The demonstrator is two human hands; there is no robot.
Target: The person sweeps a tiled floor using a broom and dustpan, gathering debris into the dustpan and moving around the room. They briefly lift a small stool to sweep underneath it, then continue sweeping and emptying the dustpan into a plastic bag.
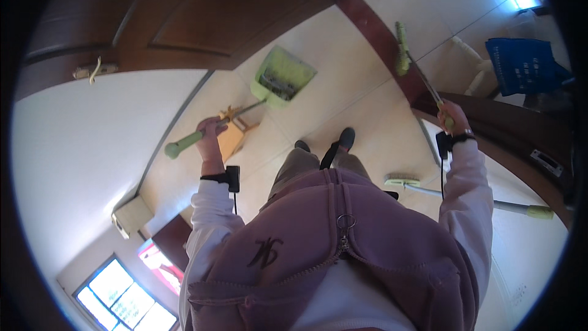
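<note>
My left hand point(211, 130) grips the long handle of a light green dustpan point(282, 76), whose pan hangs just above the tiled floor ahead of my feet with some debris in it. My right hand point(452, 116) is closed around the handle of a green broom point(402, 49), its bristle head raised near the dark wooden threshold. My black shoes point(346, 138) stand on the beige tiles between the two tools.
A brown wooden door point(184, 18) is at upper left beside a white wall. A small wooden stool point(233, 135) sits under the dustpan handle. Another green-handled brush point(465, 193) lies on the floor at right. A blue bag point(527, 64) is at the far right.
</note>
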